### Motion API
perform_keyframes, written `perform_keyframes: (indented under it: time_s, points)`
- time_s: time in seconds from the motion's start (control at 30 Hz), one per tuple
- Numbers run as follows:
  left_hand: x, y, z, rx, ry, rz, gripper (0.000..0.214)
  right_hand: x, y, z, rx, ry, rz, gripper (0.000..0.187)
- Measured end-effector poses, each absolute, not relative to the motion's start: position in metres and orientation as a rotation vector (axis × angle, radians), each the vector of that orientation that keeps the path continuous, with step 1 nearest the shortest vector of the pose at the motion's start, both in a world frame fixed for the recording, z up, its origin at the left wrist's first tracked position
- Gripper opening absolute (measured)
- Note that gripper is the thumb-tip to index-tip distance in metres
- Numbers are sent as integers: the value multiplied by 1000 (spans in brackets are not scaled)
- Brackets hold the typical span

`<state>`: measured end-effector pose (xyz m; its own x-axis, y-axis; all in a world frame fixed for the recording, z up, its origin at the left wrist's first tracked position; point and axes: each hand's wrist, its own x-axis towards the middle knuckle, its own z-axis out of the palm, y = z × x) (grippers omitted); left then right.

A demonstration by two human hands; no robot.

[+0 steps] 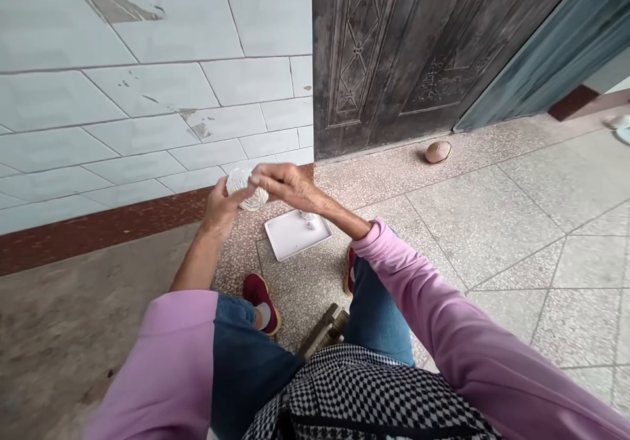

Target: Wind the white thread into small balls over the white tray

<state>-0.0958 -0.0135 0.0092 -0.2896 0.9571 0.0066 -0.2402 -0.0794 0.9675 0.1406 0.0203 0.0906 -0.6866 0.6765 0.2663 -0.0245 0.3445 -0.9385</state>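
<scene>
My left hand (pixel 220 202) is curled around a whitish, ribbed round object (pixel 242 187), maybe a garlic bulb, held up in front of me. My right hand (pixel 284 183) reaches over from the right and pinches the same object with closed fingers. Below the hands a white rectangular tray (pixel 290 237) lies on the floor, with a small pale piece (pixel 308 219) near its far edge. I sit with both knees apart, in jeans, pink sleeves and red shoes (pixel 262 301).
A white tiled wall (pixel 147 86) with a red base strip stands at left. A dark ornate metal door (pixel 394 53) is ahead. A small round tan object (pixel 438 152) lies by the door. Part of a wooden stool (pixel 325 332) shows between my legs. Terrazzo floor tiles stretch to the right.
</scene>
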Motion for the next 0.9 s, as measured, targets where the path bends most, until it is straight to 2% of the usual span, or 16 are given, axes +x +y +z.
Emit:
perform_keyframes:
  time_s: [0.13, 0.23, 0.3, 0.37, 0.47, 0.63, 0.7, 0.77, 0.9]
  points:
    - [-91, -15, 18, 781, 1102, 1659, 75, 181, 52, 89, -800, -1886, 1228, 40]
    - [-99, -12, 28, 771, 1041, 1798, 72, 223, 74, 66, -1068, -2156, 1251, 48]
    - [-104, -10, 33, 753, 1034, 1843, 74, 246, 83, 50, -1391, -2368, 1107, 32]
    - [-103, -9, 36, 742, 1022, 1846, 75, 257, 89, 40, -1497, -2365, 985, 23]
    - [-90, -8, 38, 727, 985, 1821, 75, 243, 92, 29, -1273, -2191, 1031, 29]
    - [-62, -1, 35, 670, 969, 1780, 70, 167, 81, 0, -758, -1945, 1478, 38]
    - [-57, 4, 31, 652, 981, 1776, 68, 141, 68, -10, -715, -1966, 1546, 28]
    - [-56, 8, 25, 649, 997, 1766, 65, 127, 52, -12, -806, -1985, 1501, 17]
    - [-64, 19, 8, 642, 1120, 1786, 66, 127, 25, 3, -853, -2162, 1259, 20]
